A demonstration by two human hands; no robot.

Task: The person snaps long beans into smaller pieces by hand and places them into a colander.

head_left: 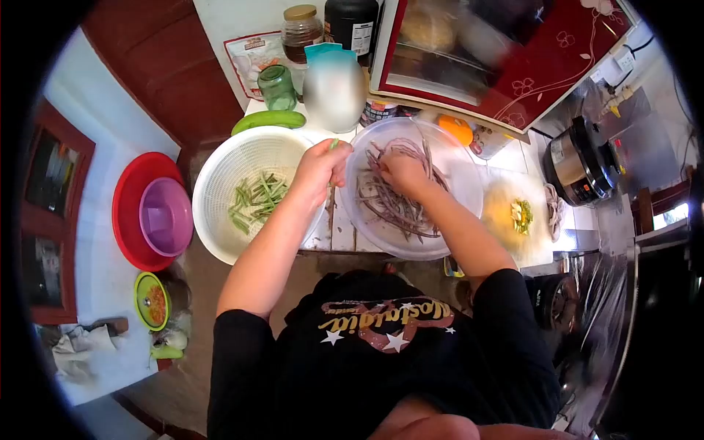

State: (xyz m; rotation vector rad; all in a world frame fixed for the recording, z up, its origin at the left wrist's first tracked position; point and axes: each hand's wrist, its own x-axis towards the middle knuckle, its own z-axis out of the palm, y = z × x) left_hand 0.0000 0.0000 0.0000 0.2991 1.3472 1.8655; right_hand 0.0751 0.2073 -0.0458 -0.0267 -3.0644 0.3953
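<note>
Between two bowls, my left hand (pixel 323 172) is closed, with a small green bean piece (pixel 334 144) showing at its fingertips. My right hand (pixel 405 172) reaches into the clear plastic bowl (pixel 463 220), its fingers closed among long purplish beans (pixel 392 205); what they pinch is hidden. To the left, a white colander (pixel 213 209) holds short cut pieces of green bean (pixel 260 196). The colander and the clear bowl stand side by side on a white tiled surface (pixel 343 227).
Behind the bowls are a green gourd (pixel 269 120), a green glass jar (pixel 277 88), a white bag (pixel 334 92) and a red-framed cabinet (pixel 543 62). On the right are a cutting board (pixel 539 246) with chopped food and a cooker (pixel 583 161). Basins (pixel 126 213) stand at left.
</note>
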